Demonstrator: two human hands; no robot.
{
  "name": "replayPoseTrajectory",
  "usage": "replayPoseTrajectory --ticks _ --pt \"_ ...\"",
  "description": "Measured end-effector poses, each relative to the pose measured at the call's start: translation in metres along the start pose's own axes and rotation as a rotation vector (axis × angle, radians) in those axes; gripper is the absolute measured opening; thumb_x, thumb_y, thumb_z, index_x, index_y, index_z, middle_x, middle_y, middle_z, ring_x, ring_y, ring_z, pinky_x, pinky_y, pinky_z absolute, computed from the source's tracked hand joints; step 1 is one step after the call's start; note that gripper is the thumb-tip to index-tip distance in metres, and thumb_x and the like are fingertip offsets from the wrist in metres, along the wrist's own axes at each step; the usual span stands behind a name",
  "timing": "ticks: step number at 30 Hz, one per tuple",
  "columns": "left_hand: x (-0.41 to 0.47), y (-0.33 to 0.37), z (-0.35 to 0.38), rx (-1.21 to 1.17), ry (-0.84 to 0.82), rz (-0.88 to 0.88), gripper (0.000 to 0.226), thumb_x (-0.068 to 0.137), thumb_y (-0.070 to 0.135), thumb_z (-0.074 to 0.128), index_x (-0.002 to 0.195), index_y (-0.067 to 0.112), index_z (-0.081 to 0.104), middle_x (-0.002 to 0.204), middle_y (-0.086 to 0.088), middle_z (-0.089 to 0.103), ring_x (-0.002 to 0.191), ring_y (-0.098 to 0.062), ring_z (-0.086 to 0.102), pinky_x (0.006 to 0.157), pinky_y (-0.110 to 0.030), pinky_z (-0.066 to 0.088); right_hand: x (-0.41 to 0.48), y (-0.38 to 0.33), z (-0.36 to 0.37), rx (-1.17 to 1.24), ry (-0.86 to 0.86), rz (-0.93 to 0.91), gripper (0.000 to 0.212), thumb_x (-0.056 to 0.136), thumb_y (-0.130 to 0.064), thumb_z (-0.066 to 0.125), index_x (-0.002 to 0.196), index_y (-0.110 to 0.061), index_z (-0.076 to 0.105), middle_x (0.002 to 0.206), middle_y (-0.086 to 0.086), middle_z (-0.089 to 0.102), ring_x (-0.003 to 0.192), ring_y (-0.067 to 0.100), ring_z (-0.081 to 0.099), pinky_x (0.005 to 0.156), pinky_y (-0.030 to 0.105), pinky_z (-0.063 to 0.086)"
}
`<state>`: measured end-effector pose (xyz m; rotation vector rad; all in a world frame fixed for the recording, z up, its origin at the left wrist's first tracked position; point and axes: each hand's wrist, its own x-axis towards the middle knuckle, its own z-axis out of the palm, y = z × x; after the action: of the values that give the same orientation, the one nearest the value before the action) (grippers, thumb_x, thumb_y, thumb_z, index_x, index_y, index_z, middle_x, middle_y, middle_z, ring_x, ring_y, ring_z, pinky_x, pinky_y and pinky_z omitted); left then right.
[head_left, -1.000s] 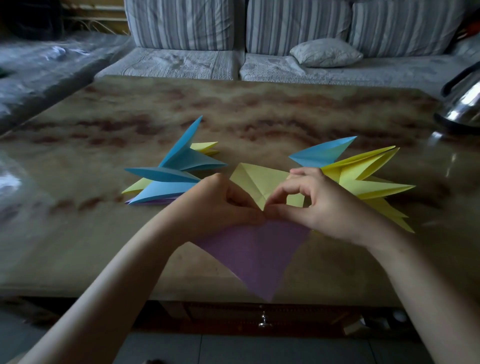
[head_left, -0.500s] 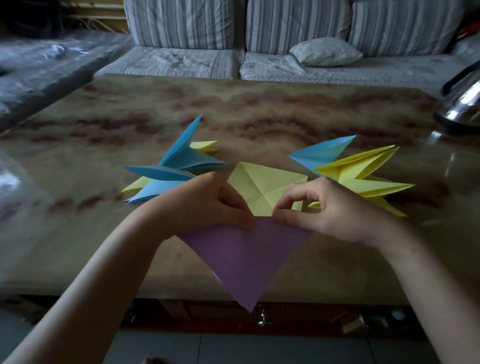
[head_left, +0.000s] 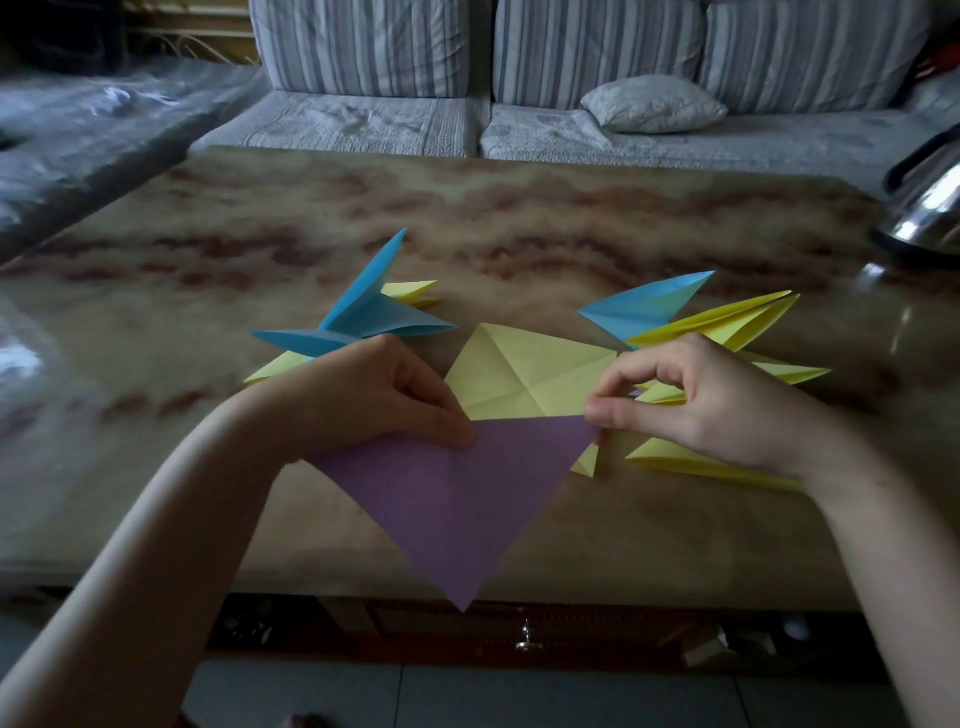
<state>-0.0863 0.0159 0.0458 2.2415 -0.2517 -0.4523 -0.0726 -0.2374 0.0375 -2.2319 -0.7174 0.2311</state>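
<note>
Loses the left end of the purple triangle's (head_left: 457, 499) top edge under the left hand (head_left: 379, 400) and the kettle (head_left: 930, 208) past the right border, shows the hands wider apart than a moment ago, left pinching that edge, right hand (head_left: 696, 400) pinching its right corner, tip overhanging the table's (head_left: 519, 218) near edge.

Folded blue pieces (head_left: 363, 317) left, yellow pieces (head_left: 727, 322) right, kettle (head_left: 924, 208) far right; far table (head_left: 519, 228) lies bare.
</note>
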Motion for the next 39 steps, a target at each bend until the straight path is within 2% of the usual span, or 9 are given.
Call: replayPoseTrajectory --ticks 3,6,12,17,20,24,31,36,39 --pt "-0.002 -0.001 -0.003 -0.019 -0.018 0.005 0.018 0.058 0.040 0.084 0.071 0.030 0.077 0.078 -0.002 0.073 0.060 -0.005 0.061 0.066 -0.030 0.047 -0.001 0.002 -0.004 -0.008 -0.001 -0.001 0.013 0.082 -0.032 0.064 0.074 -0.025 0.071 0.078 -0.006 0.073 0.081 0.006 0.065 0.083 0.028 0.048" --pt "-0.002 -0.001 -0.003 -0.039 -0.022 -0.007 0.005 0.069 0.030 0.078 0.072 0.027 0.078 0.077 -0.002 0.074 0.062 -0.008 0.062 0.066 -0.030 0.049 -0.002 0.002 -0.006 -0.002 0.005 -0.009 0.013 0.084 -0.027 0.064 0.074 -0.024 0.071 0.078 -0.005 0.073 0.081 0.007 0.066 0.082 0.027 0.049" --pt "-0.001 -0.002 -0.002 -0.035 -0.014 -0.004 0.004 0.071 0.027 0.075 0.071 0.029 0.078 0.074 0.004 0.074 0.063 -0.002 0.064 0.067 -0.025 0.051 -0.004 0.003 -0.011 0.022 0.017 -0.033 0.014 0.084 -0.031 0.067 0.075 -0.020 0.071 0.079 -0.002 0.072 0.080 0.008 0.066 0.077 0.018 0.048" --pt "-0.001 -0.005 -0.001 -0.007 0.022 0.002 0.004 0.072 0.025 0.076 0.073 0.028 0.078 0.074 0.005 0.074 0.061 0.004 0.060 0.069 -0.024 0.048 -0.005 0.006 -0.019 0.087 0.186 -0.064 0.011 0.086 -0.017 0.065 0.078 -0.013 0.070 0.080 0.001 0.072 0.079 0.010 0.065 0.076 0.018 0.049" --pt "0.002 -0.002 0.006 0.049 0.034 0.003 0.003 0.071 0.029 0.076 0.074 0.030 0.078 0.074 0.006 0.074 0.062 0.002 0.059 0.068 -0.025 0.048 0.001 -0.002 -0.004 0.071 0.162 -0.063 0.010 0.087 -0.024 0.065 0.083 -0.016 0.071 0.085 -0.006 0.072 0.083 0.005 0.063 0.078 0.013 0.045" --pt "0.007 0.002 0.014 0.074 0.020 0.053 0.010 0.072 0.029 0.076 0.064 0.036 0.074 0.064 0.015 0.070 0.057 0.008 0.054 0.060 -0.015 0.043 0.011 -0.013 0.025 0.025 0.087 -0.046 0.012 0.082 -0.030 0.069 0.088 -0.020 0.073 0.087 -0.006 0.072 0.087 0.002 0.063 0.078 0.011 0.044" --pt "0.010 0.004 0.023 0.086 0.055 0.103 0.017 0.074 0.027 0.076 0.064 0.039 0.072 0.063 0.016 0.069 0.057 0.010 0.052 0.056 -0.006 0.040 0.018 -0.015 0.038 0.028 0.060 0.002 0.003 0.079 -0.022 0.072 0.077 -0.024 0.072 0.074 -0.008 0.070 0.073 0.001 0.063 0.072 0.026 0.049" --pt "0.011 0.001 0.021 0.066 -0.011 0.122 0.009 0.073 0.036 0.074 0.067 0.043 0.073 0.071 0.016 0.072 0.064 0.009 0.056 0.068 -0.015 0.047 0.015 -0.019 0.031 -0.012 0.008 0.034 0.006 0.082 -0.026 0.071 0.076 -0.024 0.070 0.074 -0.008 0.067 0.055 -0.002 0.054 0.052 0.016 0.040" --pt "0.011 -0.002 0.019 0.076 -0.049 0.129 0.007 0.075 0.037 0.073 0.070 0.042 0.074 0.073 0.014 0.073 0.066 0.007 0.056 0.071 -0.021 0.048 0.012 -0.022 0.027 -0.020 -0.011 0.030 0.007 0.082 -0.022 0.071 0.076 -0.020 0.070 0.072 -0.006 0.066 0.050 -0.008 0.052 0.049 0.008 0.035"
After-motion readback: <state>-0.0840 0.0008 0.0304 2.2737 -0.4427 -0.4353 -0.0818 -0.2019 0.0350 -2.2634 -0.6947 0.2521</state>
